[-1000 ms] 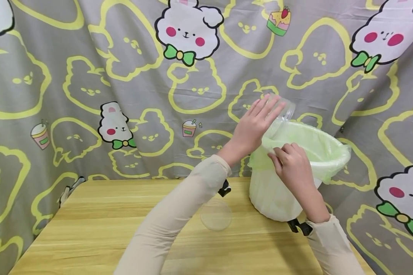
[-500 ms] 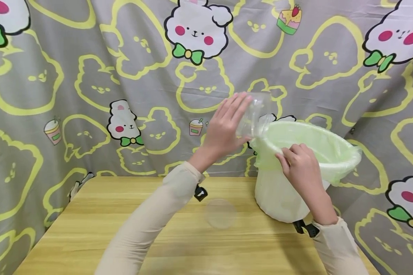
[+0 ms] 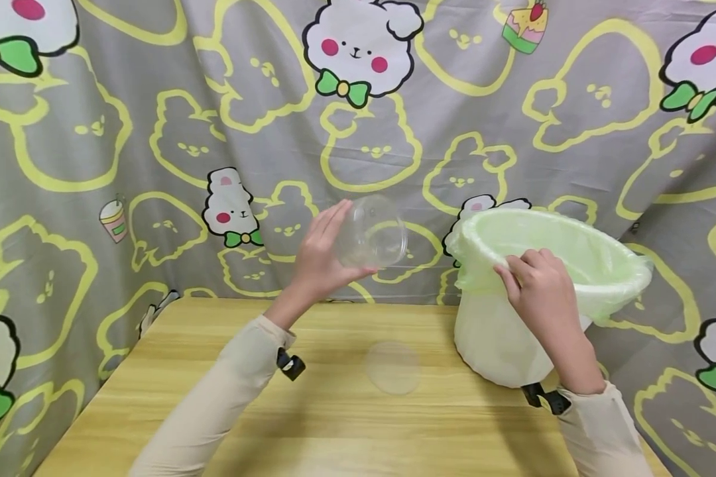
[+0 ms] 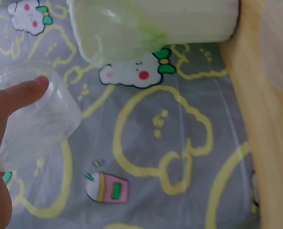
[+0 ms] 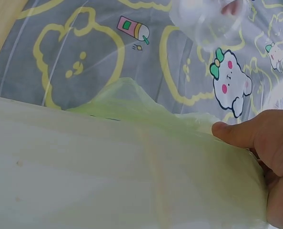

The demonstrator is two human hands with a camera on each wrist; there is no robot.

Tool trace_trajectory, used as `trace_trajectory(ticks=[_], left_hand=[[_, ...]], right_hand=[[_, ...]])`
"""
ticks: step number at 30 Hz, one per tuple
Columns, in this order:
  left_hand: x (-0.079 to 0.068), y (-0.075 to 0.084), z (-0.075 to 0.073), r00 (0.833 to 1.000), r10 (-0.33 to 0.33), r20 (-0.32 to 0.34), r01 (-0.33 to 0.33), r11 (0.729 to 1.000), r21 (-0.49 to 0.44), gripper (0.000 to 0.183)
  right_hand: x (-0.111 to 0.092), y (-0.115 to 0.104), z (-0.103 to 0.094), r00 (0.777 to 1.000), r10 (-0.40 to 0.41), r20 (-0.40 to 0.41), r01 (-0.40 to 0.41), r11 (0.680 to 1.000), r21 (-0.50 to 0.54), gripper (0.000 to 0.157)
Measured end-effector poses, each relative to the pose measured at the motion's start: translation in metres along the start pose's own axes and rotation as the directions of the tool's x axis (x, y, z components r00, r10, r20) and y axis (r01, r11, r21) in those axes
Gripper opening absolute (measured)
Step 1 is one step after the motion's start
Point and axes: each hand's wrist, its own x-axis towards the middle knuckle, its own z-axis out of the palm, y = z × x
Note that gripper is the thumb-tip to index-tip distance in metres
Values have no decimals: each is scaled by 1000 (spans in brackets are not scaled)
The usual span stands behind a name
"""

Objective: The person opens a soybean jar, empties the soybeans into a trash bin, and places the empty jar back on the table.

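Observation:
My left hand (image 3: 323, 255) holds a clear round plastic tub (image 3: 372, 232) in the air above the back of the table, its thumb along the lower side. The tub is tilted with its mouth turned to the right, and I see nothing inside it. In the left wrist view the thumb crosses the tub's wall (image 4: 41, 119). To the right, a white trash bin (image 3: 495, 344) is lined with a pale green bag (image 3: 549, 245) folded over its rim. My right hand (image 3: 539, 288) grips the near rim through the bag. The bin's bottom is hidden.
A clear round lid (image 3: 393, 368) lies flat on the wooden table (image 3: 334, 424), left of the bin. A grey patterned curtain (image 3: 262, 152) hangs right behind the table. Black camera mounts (image 3: 290, 364) sit on both wrists.
My left hand has moved left and down, taking the tub from over the bin's rim to apart from it. The right hand stays on the rim. The head view has shifted slightly.

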Motion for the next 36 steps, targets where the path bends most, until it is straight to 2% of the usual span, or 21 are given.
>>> trace_trajectory(ticks=[3, 5, 7, 9, 13, 22, 26, 31, 36], left_hand=[[-21, -11, -7, 987, -144, 66, 149, 986, -75, 119], [-35, -18, -12, 966, -238, 103, 249, 962, -113, 119], [-49, -25, -16, 936, -322, 139, 340, 931, -132, 118], [-63, -31, -19, 899, -399, 178, 425, 894, -144, 117], [-89, -46, -23, 829, -496, 257, 543, 823, -166, 115], [-135, -80, -24, 695, -599, 399, 705, 676, -213, 112], [-149, -91, -20, 652, -617, 441, 744, 633, -214, 112], [-164, -99, -16, 612, -627, 482, 771, 608, -189, 115], [-174, -103, -12, 600, -610, 518, 775, 603, -189, 111]], right_hand=[[0, 1, 0, 1000, 4, 2, -4, 1000, 0, 18], [0, 1, 0, 1000, 5, 3, -5, 1000, 2, 18], [0, 1, 1, 1000, 6, 5, -6, 1000, 3, 18], [0, 1, 1, 1000, 6, 4, -6, 1000, 4, 18], [1, 1, 1, 1000, 10, 4, -10, 1000, 5, 18], [1, 0, 2, 1000, 22, 7, -22, 1000, 6, 19], [1, -1, 2, 1000, 28, 6, -28, 1000, 6, 18], [1, -2, 2, 1000, 27, 5, -27, 1000, 11, 17], [1, -2, 2, 1000, 27, 4, -27, 1000, 12, 18]])
